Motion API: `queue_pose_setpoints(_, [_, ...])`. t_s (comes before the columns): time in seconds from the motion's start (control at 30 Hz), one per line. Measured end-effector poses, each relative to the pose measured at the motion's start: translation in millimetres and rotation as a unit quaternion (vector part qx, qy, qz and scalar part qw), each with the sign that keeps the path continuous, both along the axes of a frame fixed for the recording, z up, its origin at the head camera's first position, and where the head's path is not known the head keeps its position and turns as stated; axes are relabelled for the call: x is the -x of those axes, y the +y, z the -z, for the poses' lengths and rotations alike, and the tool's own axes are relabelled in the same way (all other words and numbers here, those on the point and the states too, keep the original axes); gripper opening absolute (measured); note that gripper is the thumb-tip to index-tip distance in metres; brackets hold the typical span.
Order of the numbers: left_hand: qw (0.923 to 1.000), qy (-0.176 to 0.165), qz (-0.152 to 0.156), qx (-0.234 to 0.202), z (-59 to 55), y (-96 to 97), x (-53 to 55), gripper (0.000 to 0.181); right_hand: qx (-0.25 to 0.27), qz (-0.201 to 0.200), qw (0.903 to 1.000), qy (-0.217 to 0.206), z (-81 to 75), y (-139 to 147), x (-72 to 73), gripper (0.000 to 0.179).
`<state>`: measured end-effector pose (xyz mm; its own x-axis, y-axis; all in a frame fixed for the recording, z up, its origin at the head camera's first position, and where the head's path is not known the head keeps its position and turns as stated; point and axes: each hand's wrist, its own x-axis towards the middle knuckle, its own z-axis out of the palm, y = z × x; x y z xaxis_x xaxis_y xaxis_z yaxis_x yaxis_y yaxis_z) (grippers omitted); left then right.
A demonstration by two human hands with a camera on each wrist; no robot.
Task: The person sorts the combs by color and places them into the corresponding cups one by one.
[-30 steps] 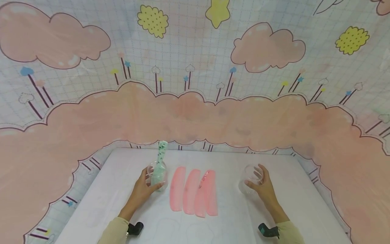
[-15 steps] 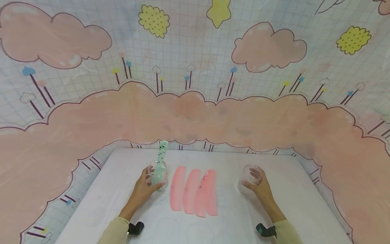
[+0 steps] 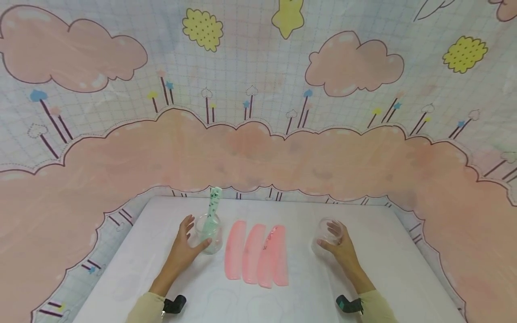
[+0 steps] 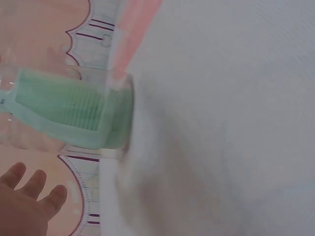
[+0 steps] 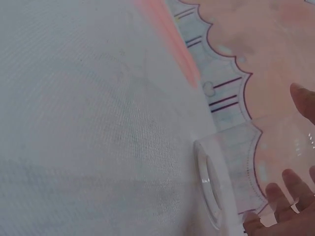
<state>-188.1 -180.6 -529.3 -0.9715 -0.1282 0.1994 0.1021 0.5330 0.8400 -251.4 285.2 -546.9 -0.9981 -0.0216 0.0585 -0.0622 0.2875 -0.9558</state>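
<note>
My left hand point(image 3: 183, 251) lies open just left of a clear plastic cup point(image 3: 218, 246), thumb close to its side and fingers spread apart. A green comb point(image 3: 215, 202) with a dark-spotted handle stands in that cup, handle up. In the left wrist view the comb's teeth point(image 4: 81, 105) show through the wall, with fingertips point(image 4: 33, 183) apart from it. My right hand point(image 3: 345, 251) holds a second clear cup point(image 3: 324, 233), thumb on one side and fingers on the other. In the right wrist view, this cup's round base point(image 5: 209, 184) is close to the tabletop.
Several pink half-moon combs point(image 3: 235, 251) lie side by side between the cups, one with dark print. They rest on a white tabletop point(image 3: 307, 296). A patterned cloth point(image 3: 258, 157) with clouds hangs behind the table's far edge.
My left hand has let go of the cup with the green comb and drawn back to the left. The right hand and its cup have shifted slightly left.
</note>
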Motion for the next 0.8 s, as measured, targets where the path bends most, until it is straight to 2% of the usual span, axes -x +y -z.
queue_pose_setpoints(0.37, [0.9959, 0.084, -0.024, -0.022, -31.2, 8.2, -17.7, 0.08, -0.008, -0.009, 0.9999, -0.004, 1.8, 0.4, -0.6, 0.094])
queue_pose_setpoints(0.53, [0.9881, 0.142, -0.044, -0.042, -47.2, 21.4, -27.5, 0.073, -0.019, -0.007, 0.9998, -0.008, 3.0, 0.4, -0.3, 0.094])
queue_pose_setpoints(0.67, [0.9789, 0.186, -0.032, -0.078, -63.1, 36.3, -35.9, 0.069, -0.024, -0.006, 0.9997, -0.006, 2.2, 0.3, 0.2, 0.094])
queue_pose_setpoints(0.8, [0.9747, 0.206, -0.01, -0.087, -74.1, 51.0, -41.1, 0.069, -0.024, -0.008, 0.9997, -0.002, 1.8, 0.1, 1.1, 0.093])
